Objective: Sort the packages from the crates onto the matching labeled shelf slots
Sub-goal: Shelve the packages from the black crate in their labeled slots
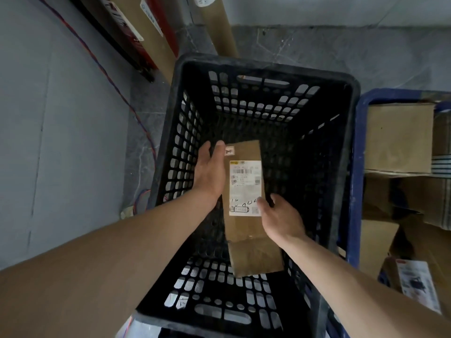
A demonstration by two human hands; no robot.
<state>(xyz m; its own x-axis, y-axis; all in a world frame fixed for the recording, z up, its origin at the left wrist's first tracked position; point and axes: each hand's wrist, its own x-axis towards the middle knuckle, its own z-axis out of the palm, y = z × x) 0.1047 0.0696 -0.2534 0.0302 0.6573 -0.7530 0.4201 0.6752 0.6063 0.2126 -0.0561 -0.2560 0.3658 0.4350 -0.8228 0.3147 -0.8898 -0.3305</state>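
A long brown cardboard package [244,228] with a white shipping label [245,189] sits inside a black perforated crate [351,98]. My left hand [211,172] holds the package's upper left edge, thumb on top near a small sticker. My right hand [280,218] grips its right edge, thumb pressed on the label's lower corner. Both forearms reach down into the crate. Nothing else shows inside the black crate.
A blue crate [357,181] stands at the right, filled with several cardboard boxes [400,137]. Cardboard tubes [217,28] and long flat boxes lean on the grey wall at the top left. A red-blue cable [102,69] runs down the wall to the floor.
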